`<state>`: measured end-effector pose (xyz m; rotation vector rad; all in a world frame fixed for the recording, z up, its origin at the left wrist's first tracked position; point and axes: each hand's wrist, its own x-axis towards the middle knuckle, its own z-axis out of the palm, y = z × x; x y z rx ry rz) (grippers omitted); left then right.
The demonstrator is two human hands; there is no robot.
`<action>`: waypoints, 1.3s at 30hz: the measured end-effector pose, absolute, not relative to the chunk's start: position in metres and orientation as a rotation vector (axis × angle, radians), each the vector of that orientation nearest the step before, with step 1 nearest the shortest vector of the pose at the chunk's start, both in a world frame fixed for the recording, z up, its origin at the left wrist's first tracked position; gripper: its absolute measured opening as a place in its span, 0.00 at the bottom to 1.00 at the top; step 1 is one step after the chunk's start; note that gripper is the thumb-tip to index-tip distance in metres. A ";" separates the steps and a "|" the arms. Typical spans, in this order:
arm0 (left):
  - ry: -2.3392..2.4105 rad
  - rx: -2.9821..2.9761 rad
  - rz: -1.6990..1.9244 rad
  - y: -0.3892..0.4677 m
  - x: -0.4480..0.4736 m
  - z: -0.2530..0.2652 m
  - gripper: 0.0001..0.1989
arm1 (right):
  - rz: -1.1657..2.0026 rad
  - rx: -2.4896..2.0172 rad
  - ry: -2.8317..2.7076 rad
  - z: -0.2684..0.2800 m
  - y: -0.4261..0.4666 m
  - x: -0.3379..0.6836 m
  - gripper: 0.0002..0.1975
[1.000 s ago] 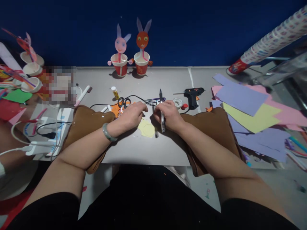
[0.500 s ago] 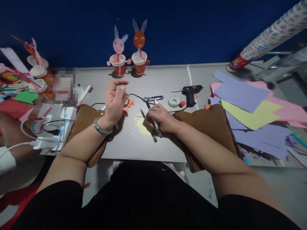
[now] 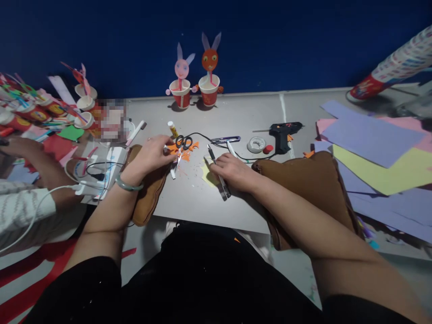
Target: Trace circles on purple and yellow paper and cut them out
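My right hand [image 3: 232, 171] rests on the table with its fingers closed round a black-and-clear pen [image 3: 212, 154], which slants across them. Under and beside it lies a yellow paper scrap [image 3: 208, 175]. To the left, my left hand [image 3: 150, 155] hovers at the orange paper scraps [image 3: 194, 146], thumb and forefinger apart, with nothing visible between them. Black-handled scissors [image 3: 184, 142] lie on those scraps, just right of its fingertips. A yellow glue stick [image 3: 172, 129] stands behind them. Beyond my right hand are a purple cutter [image 3: 229, 140] and a white stick-like tool [image 3: 231, 148].
Two paper cups with rabbit heads [image 3: 209, 92] stand at the blue wall. A glue gun [image 3: 284, 135], tape roll [image 3: 256, 144] and red cap [image 3: 268, 149] lie right, before a brown cushion [image 3: 303, 193]. Coloured paper [image 3: 364, 135] covers the far right. A power strip [image 3: 106, 175] and another person's arm [image 3: 40, 157] are left.
My left hand has come down and left, away from its raised spot, uncovering the scissors and glue stick. The view has shifted left. My right hand keeps the pen.
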<state>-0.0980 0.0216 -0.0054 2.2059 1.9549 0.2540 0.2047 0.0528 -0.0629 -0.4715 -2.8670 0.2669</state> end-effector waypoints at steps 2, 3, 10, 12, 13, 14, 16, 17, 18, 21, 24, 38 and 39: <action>2.005 2.200 0.057 0.012 -0.101 -0.012 0.19 | 0.212 -0.483 -2.898 -0.063 0.052 0.205 0.09; 2.014 2.189 0.009 0.009 -0.103 -0.014 0.19 | 0.187 -0.492 -2.916 -0.063 0.051 0.205 0.09; 2.140 1.998 0.053 0.006 -0.115 -0.012 0.18 | 0.128 -0.525 -2.978 -0.062 0.049 0.204 0.09; 2.166 1.951 0.062 0.010 -0.117 -0.009 0.20 | 0.123 -0.536 -2.980 -0.061 0.049 0.203 0.09; 2.171 1.941 0.058 0.011 -0.118 -0.008 0.21 | 0.125 -0.547 -2.978 -0.060 0.049 0.202 0.09; 2.175 1.942 0.049 0.012 -0.120 -0.007 0.21 | 0.131 -0.559 -2.975 -0.060 0.049 0.202 0.09; 2.202 1.961 0.022 0.013 -0.123 -0.008 0.20 | 0.150 -0.570 -2.972 -0.058 0.048 0.201 0.10; 2.234 1.975 0.010 0.013 -0.125 -0.009 0.20 | 0.153 -0.570 -2.974 -0.058 0.047 0.201 0.10; 2.283 1.979 -0.005 0.013 -0.127 -0.011 0.20 | 0.151 -0.566 -2.978 -0.057 0.047 0.201 0.10; 2.404 1.995 0.001 0.015 -0.126 -0.015 0.20 | 0.128 -0.570 -2.977 -0.059 0.047 0.199 0.10; 2.338 2.063 0.093 0.019 -0.116 -0.012 0.14 | 0.116 -0.548 -2.945 -0.060 0.047 0.197 0.10; 2.279 1.564 0.659 0.064 -0.120 -0.017 0.23 | -0.058 -1.506 -2.624 -0.008 0.085 0.240 0.13; 2.245 1.524 0.678 0.065 -0.121 -0.022 0.29 | -0.076 -1.550 -2.669 -0.010 0.088 0.240 0.14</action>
